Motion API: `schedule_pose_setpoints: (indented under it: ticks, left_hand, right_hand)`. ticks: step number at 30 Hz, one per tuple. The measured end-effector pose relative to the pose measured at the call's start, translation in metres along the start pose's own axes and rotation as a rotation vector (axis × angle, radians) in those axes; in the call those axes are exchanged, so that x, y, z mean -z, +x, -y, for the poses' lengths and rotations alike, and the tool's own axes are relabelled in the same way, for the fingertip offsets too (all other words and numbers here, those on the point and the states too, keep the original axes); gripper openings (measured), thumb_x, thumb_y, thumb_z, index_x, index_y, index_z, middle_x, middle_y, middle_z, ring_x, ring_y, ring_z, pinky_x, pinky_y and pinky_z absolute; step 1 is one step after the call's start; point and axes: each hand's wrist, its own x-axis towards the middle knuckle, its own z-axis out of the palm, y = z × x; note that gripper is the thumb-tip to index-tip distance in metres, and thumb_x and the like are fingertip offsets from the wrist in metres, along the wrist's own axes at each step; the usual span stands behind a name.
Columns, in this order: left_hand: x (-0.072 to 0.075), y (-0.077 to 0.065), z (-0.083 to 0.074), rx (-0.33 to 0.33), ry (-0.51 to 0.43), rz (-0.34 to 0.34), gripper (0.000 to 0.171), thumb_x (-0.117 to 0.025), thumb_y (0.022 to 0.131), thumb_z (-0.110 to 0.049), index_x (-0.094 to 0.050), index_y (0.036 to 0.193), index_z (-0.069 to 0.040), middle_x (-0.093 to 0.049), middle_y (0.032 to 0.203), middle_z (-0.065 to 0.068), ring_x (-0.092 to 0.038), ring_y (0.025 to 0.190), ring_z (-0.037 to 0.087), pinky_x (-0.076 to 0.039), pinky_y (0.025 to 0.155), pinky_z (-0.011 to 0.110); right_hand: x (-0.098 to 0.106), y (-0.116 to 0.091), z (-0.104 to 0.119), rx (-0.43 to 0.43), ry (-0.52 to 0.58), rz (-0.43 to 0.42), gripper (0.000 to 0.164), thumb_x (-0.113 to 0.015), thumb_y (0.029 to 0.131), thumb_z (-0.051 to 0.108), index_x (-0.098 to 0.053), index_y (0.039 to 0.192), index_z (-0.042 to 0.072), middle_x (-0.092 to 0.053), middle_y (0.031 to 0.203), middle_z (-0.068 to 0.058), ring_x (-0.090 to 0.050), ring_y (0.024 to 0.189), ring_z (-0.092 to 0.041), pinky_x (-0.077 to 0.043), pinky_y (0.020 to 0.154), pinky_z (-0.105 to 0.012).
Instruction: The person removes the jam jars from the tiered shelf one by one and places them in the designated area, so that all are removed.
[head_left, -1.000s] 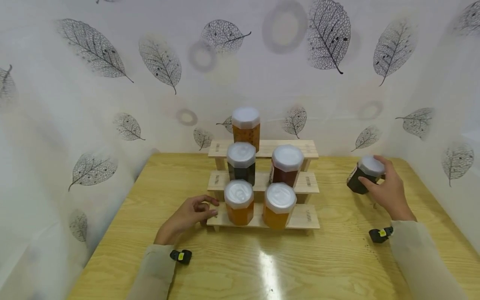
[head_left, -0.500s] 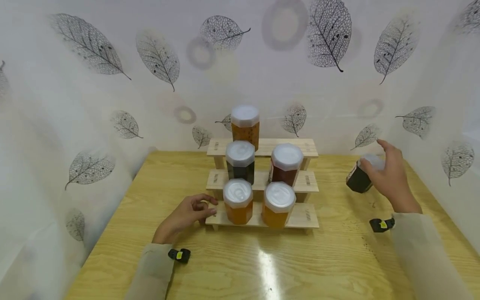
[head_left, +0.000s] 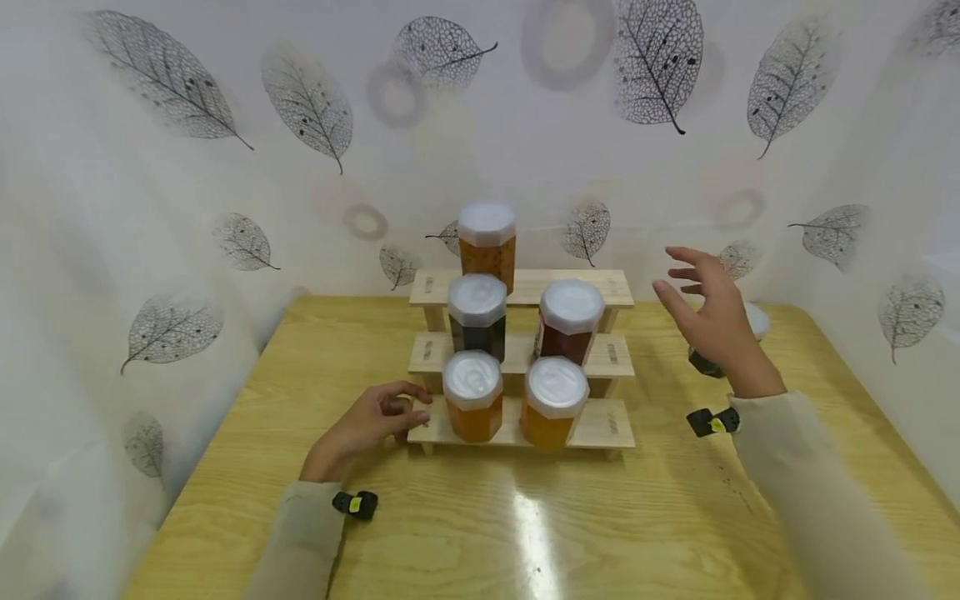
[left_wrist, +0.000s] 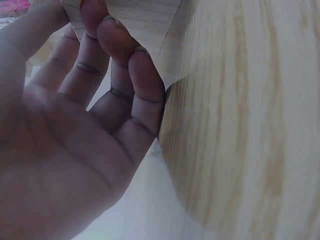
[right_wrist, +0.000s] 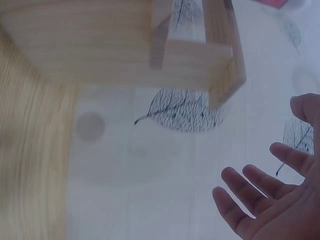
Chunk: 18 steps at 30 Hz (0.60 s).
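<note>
My left hand (head_left: pixel 367 425) pinches the left end of the lowest step of a three-step wooden display rack (head_left: pixel 611 425). In the left wrist view the fingertips curl at a wooden edge (left_wrist: pixel 74 11). On the rack stand two amber jars (head_left: pixel 474 396) in front, a dark jar (head_left: pixel 477 312) and a red-brown jar (head_left: pixel 570 321) in the middle, and a speckled amber jar (head_left: pixel 487 246) on top. My right hand (head_left: pixel 712 321) hangs in the air right of the rack, fingers spread, holding nothing. Behind it another dark jar (head_left: pixel 757 321) stands on the table, partly hidden.
Everything stands on a wood-grain table (head_left: pixel 450 533). A pale leaf-printed cloth (head_left: pixel 360 100) hangs behind and along both sides. On the top step, bare wood (head_left: pixel 577 286) shows right of the speckled jar. Small dark specks (head_left: pixel 731 479) lie on the table at the right.
My right hand has let go of the dark jar at the right, lifted, and moved left toward the rack. The left hand stays at the rack's end. The head view has tilted slightly down.
</note>
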Motion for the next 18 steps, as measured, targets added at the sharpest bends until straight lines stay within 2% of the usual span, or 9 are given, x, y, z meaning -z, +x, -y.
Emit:
schedule_pose_setpoints:
  ticks: [3,7,13,18]
  left_hand:
    - [0.001,0.001,0.000,0.010,-0.008,0.004,0.034,-0.072,0.100,-0.023,-0.065,0.128,-0.005,-0.063,0.077,0.010,-0.058,0.069,0.024,-0.050,0.064,0.031]
    - [0.002,0.000,0.000,0.001,-0.035,0.012,0.034,-0.072,0.101,-0.021,-0.064,0.129,-0.004,-0.063,0.077,0.008,-0.058,0.069,0.023,-0.053,0.065,0.032]
    - [0.001,0.000,0.002,-0.085,-0.051,0.050,0.031,-0.067,0.103,-0.013,-0.062,0.129,0.002,-0.061,0.075,0.014,-0.056,0.063,0.023,-0.053,0.060,0.032]
    - [0.001,-0.001,0.000,-0.072,-0.036,0.044,0.031,-0.066,0.104,-0.015,-0.062,0.130,0.001,-0.061,0.075,0.013,-0.056,0.064,0.023,-0.052,0.061,0.032]
  right_hand:
    - [-0.009,0.009,0.011,0.037,0.016,0.010,0.052,-0.061,0.106,0.017,-0.045,0.154,0.006,-0.047,0.152,-0.016,-0.058,0.121,-0.041,-0.041,0.089,-0.019]
    - [-0.017,0.022,0.027,0.073,0.041,0.034,0.050,-0.060,0.106,0.018,-0.047,0.153,0.010,-0.050,0.151,-0.010,-0.061,0.116,-0.035,-0.043,0.084,-0.021]
    - [-0.021,0.048,0.052,0.126,0.082,0.107,0.050,-0.063,0.105,0.018,-0.048,0.152,0.012,-0.056,0.145,-0.011,-0.063,0.115,-0.031,-0.047,0.082,-0.020]
    - [-0.027,0.070,0.072,0.186,0.073,0.186,0.051,-0.066,0.103,0.019,-0.049,0.151,0.011,-0.059,0.139,-0.013,-0.066,0.112,-0.029,-0.052,0.076,-0.021]
